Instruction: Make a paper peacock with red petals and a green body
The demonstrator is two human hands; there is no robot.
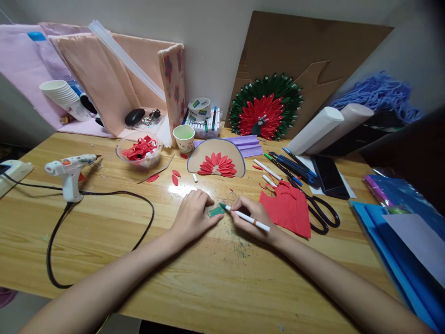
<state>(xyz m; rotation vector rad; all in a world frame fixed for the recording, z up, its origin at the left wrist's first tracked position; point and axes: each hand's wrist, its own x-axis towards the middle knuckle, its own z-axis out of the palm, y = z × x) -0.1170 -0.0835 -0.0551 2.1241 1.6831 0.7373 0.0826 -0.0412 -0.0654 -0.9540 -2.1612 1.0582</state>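
A small flat piece coloured green (217,212) lies on the table, its material hard to tell. My left hand (194,211) holds it down between thumb and fingers. My right hand (252,218) grips a white marker pen (250,220), whose green tip touches or nearly touches the piece's right end. Just beyond the hands lies a half-round cardboard piece (193,160) with a blue edge and red paper petals (218,164) fanned on it. A white marker cap (195,177) is near my left fingertips. Red crepe paper (290,211) sits right of my right hand.
At left are a hot glue gun (71,174) with a looping black cord (151,208) and a bowl (139,150) of red scraps. Scissors (325,213), pens and a phone (330,176) lie at right. Behind stand a paper cup (184,139) and a red-green peacock craft (266,109).
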